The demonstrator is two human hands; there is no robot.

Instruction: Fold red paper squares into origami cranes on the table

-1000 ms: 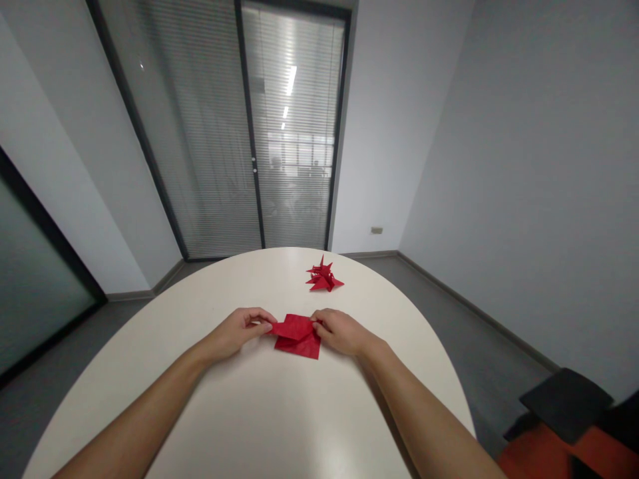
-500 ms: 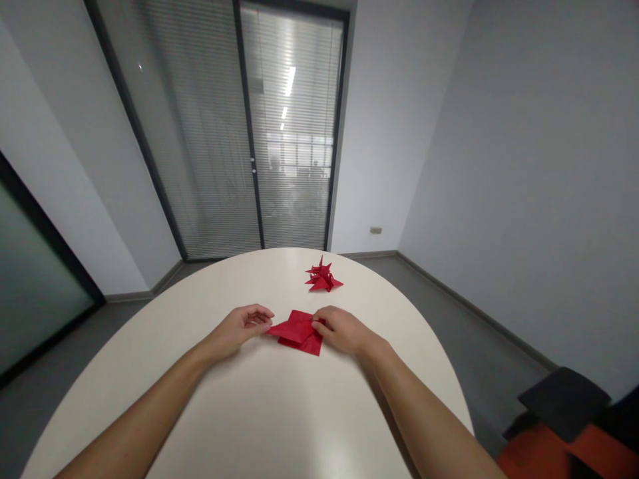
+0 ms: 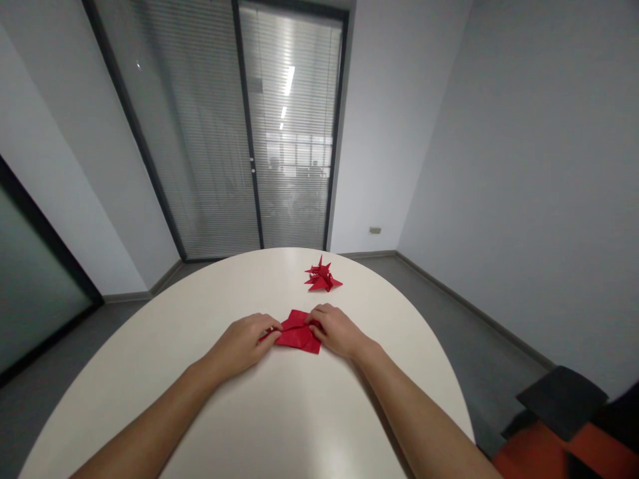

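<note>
grey-green glass (image 3: 37, 286) in a black frame stands at the far left, beside a pale wall. next comes a dark-framed glass partition (image 3: 210, 153) with slatted blinds, lights showing through its right-hand part. below it spreads a round cream table (image 3: 279, 419), glossy near its front. on the left, the left hand (image 3: 244, 342) reaches in with thumb and fingertips pinching the left end of a folded red paper (image 3: 299, 338). that paper lies at the middle of the table, between the two hands, creased across, with a flap toward its far side. beyond it, near the far rim and well apart from the fingers, sits a spiky cluster of red folded paper (image 3: 323, 279). the right hand (image 3: 342, 334) pinches the paper's right edge between thumb and bent fingers. farther right are a small wall plate (image 3: 375, 230), a plain grey wall (image 3: 539, 179) and, cut off in the corner, an orange-red and black object (image 3: 529, 452).
</note>
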